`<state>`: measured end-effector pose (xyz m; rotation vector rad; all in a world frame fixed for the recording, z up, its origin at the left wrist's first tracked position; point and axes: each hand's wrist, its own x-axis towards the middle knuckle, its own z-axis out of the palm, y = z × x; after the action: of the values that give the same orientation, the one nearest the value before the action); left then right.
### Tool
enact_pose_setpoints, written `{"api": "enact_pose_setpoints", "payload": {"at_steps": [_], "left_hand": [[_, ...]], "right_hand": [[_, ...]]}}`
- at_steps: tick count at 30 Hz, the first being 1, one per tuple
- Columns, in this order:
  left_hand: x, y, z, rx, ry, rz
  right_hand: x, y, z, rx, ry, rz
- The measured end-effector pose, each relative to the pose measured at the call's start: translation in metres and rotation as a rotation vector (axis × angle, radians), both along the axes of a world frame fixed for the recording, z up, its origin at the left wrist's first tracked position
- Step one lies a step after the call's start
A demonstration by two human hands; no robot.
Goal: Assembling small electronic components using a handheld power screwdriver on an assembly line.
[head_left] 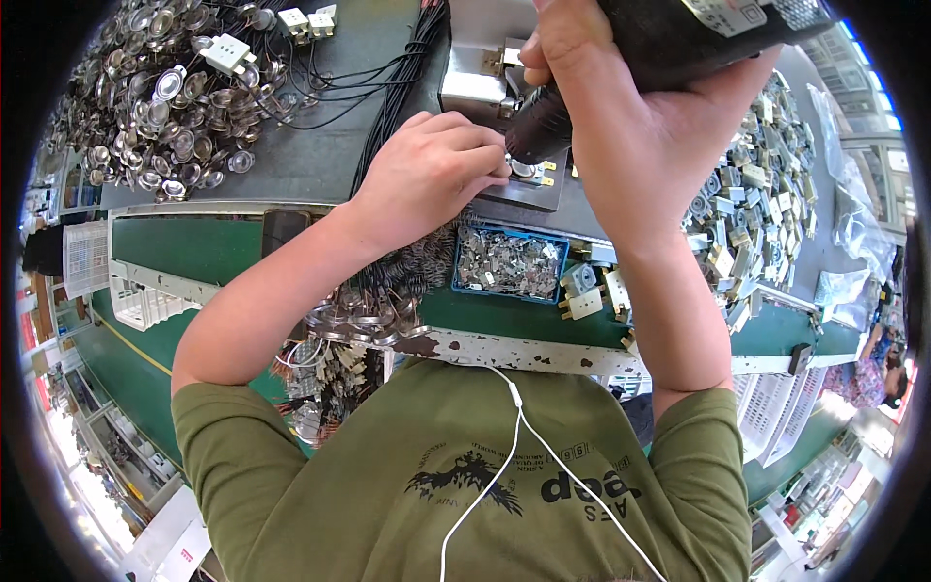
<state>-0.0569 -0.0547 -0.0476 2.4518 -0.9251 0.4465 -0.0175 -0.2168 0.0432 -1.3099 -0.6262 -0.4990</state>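
Both hands meet at a small terminal part, its far side hidden

Reading the view as a clock face, we find the small terminal part [531,176] at 1 o'clock, near the middle, on a metal fixture on the grey worktop [301,155]. Its brass tabs show toward 3 o'clock; the power tool's nose covers much of the rest, so we cannot tell whether the two touch.

The left hand [433,165] comes in from 9 o'clock, its fingers drawn together at the part's edge. Their tips and thumb are partly hidden, and we cannot tell whether they pinch it. The right hand's [648,131] fingers are clamped around the black power tool [669,48]; most are hidden behind it, and the upper edge cuts off both tool and hand.

At the part's 6 o'clock sits a blue tray [504,296] of metal pieces too small to make out singly. A heap of rimmed metal discs [165,97] fills 10 o'clock, black wires [398,107] lie near 11, and pale terminal blocks [752,194], partly behind the right forearm, crowd 2.
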Motion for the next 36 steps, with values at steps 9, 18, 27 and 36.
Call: {"api": "enact_pose_setpoints", "payload": {"at_steps": [9,18,27,36], "left_hand": [[-0.002,-0.002,-0.001,-0.028,0.01,-0.025],[0.004,-0.007,0.008,-0.08,0.151,0.091],[0.008,-0.004,0.018,0.246,0.297,0.109],[0.013,-0.004,0.009,0.157,0.202,0.07]], "right_hand": [[-0.015,0.015,0.005,0.129,0.201,0.035],[-0.007,0.009,0.006,-0.085,0.187,0.037],[-0.01,0.015,-0.005,-0.015,0.118,0.026],[0.013,0.033,-0.016,0.488,-0.138,0.61]]}}
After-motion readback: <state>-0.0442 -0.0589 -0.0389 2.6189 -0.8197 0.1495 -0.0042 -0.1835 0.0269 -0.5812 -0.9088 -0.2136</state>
